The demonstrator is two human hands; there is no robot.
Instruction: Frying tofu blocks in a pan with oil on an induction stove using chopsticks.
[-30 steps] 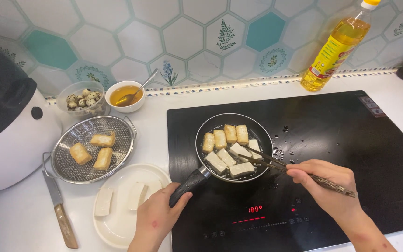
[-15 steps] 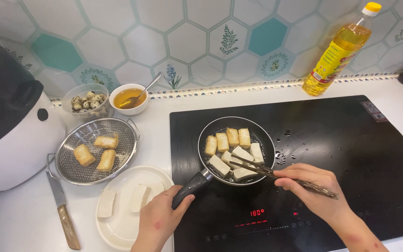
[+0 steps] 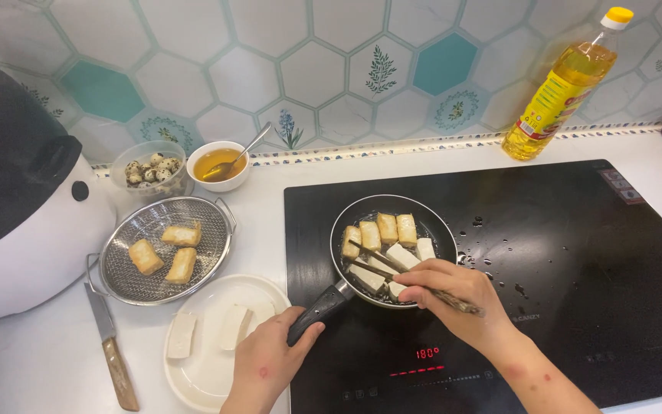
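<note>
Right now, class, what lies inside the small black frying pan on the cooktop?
The frying pan holds tofu pieces, some golden, some pale, with chopstick tips over them. The right hand covers the pan's near edge, hiding anything beneath it.

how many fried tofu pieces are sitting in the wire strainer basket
3, all in the wire strainer basket: one at the left, one at the upper middle, one at the lower middle. None look hidden.

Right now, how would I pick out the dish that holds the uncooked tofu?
Start at the black cooktop and move left past the frying pan's handle, gripped by the left hand. There lies a white plate with two pale tofu slabs. Unlike the wire basket behind it, its pieces are unbrowned.
</note>
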